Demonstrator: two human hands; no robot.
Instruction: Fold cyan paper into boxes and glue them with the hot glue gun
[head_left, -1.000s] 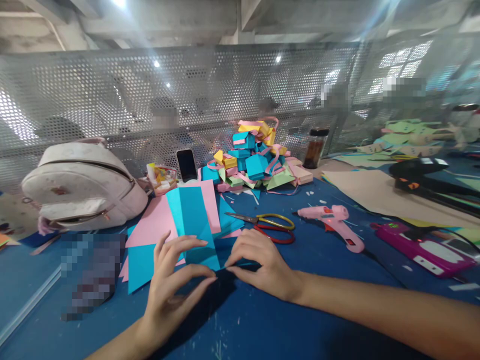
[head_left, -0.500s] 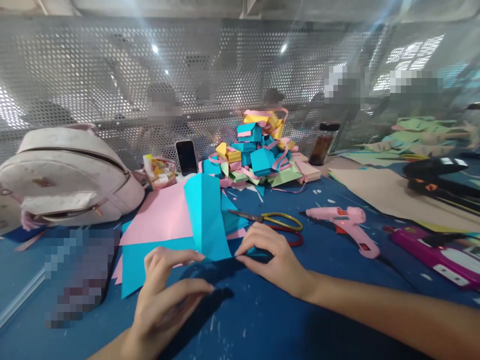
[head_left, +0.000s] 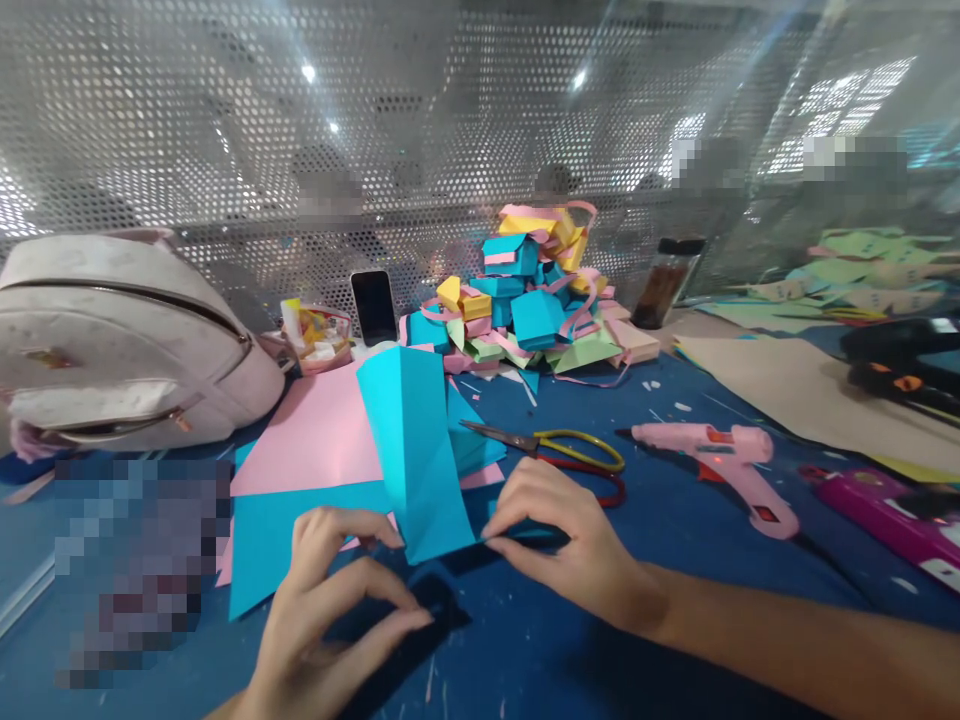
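Observation:
A folded sheet of blue paper point(head_left: 427, 460) stands tilted up in front of me, with a lengthwise crease. My right hand point(head_left: 559, 525) pinches its lower right corner between thumb and fingers. By the lower left corner is my left hand point(head_left: 337, 590), its fingers curved and the thumb apart from the index finger. The index fingertip is at or very near the paper's edge. Behind and left lie a pink sheet point(head_left: 315, 430) and a flat blue sheet point(head_left: 300, 530). Scissors point(head_left: 540, 440) with yellow and red handles lie just beyond my right hand.
A pink glue gun point(head_left: 720, 450) and a magenta power strip point(head_left: 885, 510) lie right. Folded paper boxes point(head_left: 525, 300) are heaped at the back, beside a phone point(head_left: 373, 307) and a bottle point(head_left: 667, 282). A white backpack point(head_left: 127, 340) stands left. Beige sheets point(head_left: 787, 390) lie far right.
The blue paper's lower edge has come nearer to me and slightly right, with my right hand still at its corner. The whole view has shifted a little closer.

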